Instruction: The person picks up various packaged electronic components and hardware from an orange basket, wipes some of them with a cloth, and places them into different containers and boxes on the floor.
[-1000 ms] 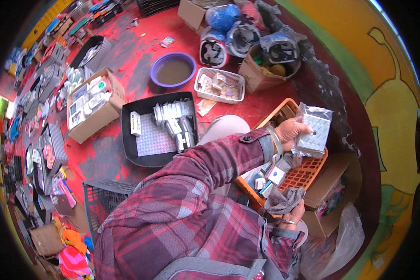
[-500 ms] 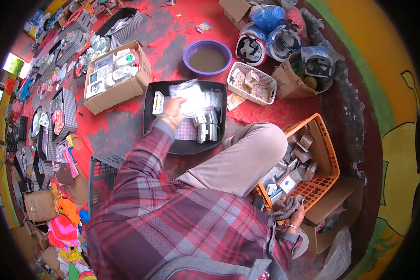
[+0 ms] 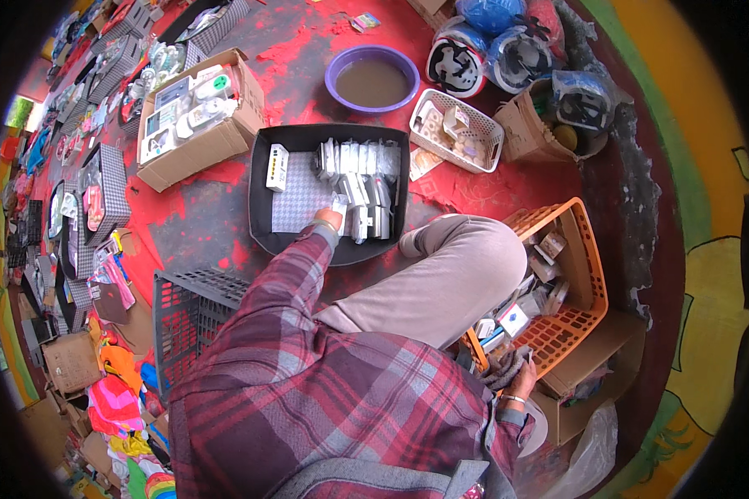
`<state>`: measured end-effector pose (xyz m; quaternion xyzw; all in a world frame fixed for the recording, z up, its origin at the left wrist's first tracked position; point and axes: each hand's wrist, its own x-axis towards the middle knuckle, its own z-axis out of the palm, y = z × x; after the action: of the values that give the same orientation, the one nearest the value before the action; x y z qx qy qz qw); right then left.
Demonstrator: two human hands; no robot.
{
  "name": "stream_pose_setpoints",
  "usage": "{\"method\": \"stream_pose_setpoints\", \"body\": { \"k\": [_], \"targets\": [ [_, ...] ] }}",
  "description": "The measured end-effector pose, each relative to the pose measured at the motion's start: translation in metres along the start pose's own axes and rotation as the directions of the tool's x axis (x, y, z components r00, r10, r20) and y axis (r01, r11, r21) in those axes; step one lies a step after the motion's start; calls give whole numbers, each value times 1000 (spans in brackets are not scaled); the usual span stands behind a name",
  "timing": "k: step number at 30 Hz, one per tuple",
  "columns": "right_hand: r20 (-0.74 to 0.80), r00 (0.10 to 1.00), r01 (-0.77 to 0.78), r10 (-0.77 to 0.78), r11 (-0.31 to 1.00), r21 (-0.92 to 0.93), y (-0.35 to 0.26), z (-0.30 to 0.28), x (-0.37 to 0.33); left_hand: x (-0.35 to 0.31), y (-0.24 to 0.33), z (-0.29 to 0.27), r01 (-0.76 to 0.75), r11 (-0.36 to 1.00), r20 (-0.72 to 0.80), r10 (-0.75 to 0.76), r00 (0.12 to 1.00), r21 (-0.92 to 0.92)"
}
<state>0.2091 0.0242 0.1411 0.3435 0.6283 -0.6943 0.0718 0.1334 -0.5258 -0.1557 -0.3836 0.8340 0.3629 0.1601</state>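
From my remote seat I'm on the black tray (image 3: pixel 260 200), sitting on the red floor (image 3: pixel 300 71), and here's the left hand (image 3: pixel 326 221) inside it, right at a clear-wrapped packet (image 3: pixel 339 203)! The fingers touch the packet's near end, but that end is hidden, so I can't tell how tightly they close. Just behind and to the right, more wrapped packets (image 3: pixel 370 200) stand packed in two rows, while a white box (image 3: pixel 277 167) keeps to the far left corner, over the checked lining (image 3: pixel 295 198). Over to the right hand (image 3: pixel 520 382): fingers curled, a dark grey cloth (image 3: pixel 499 371) bunched in them at the near edge of the orange basket (image 3: pixel 595 312). That basket holds a jumble of small boxes (image 3: pixel 545 264), a white one with a blue mark among them. Beyond the tray I see a purple basin (image 3: pixel 331 85) of murky liquid, then a white basket (image 3: pixel 468 158) of small pale pieces, and, to the left, a cardboard box (image 3: pixel 208 150) filled with white packaged goods (image 3: pixel 204 108).
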Motion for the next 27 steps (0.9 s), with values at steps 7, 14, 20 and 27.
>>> {"method": "stream_pose_setpoints", "body": {
  "k": [7, 14, 20, 27],
  "targets": [
    [12, 998, -68, 68, 998, -14, 15, -14, 18, -49, 58, 25, -169, 837, 226, 56, 973, 520],
    [-70, 998, -12, 10, 1000, -19, 31, -27, 31, -64, 91, 22, -409, 444, 440, 35, 897, 798],
    [-6, 999, -33, 32, 995, -92, 34, -27, 33, 50, -24, 51, -652, 260, 637, 153, 756, 712],
    [-56, 998, 4, -9, 997, -82, 43, -39, 39, 8, 90, 6, -766, 263, 749, 185, 637, 586]
  ]
}}
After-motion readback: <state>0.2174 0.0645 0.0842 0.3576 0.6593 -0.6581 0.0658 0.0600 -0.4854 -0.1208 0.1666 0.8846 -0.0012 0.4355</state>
